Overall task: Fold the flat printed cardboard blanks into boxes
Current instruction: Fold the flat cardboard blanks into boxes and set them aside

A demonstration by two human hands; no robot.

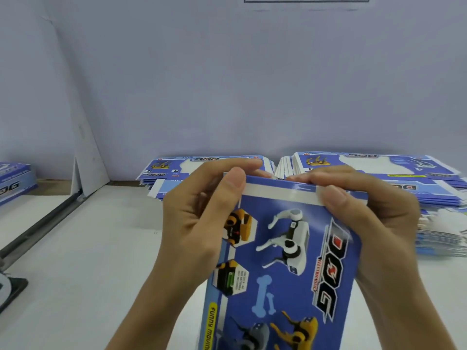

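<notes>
At the far left edge of the white table [75,248] sits a small stack of finished or flat blue cartons [12,183], and beside it a white board [86,157] leans against the wall. In the near middle, the left hand [199,218] curls round the left side of the blue printed box [283,261], thumb on its front and fingers hooked over the far top edge; the right hand [364,218] grips the right side likewise, likely to press the end flap closed. Behind and to the right, stacks of flat blanks [379,173] wait within reach.
</notes>
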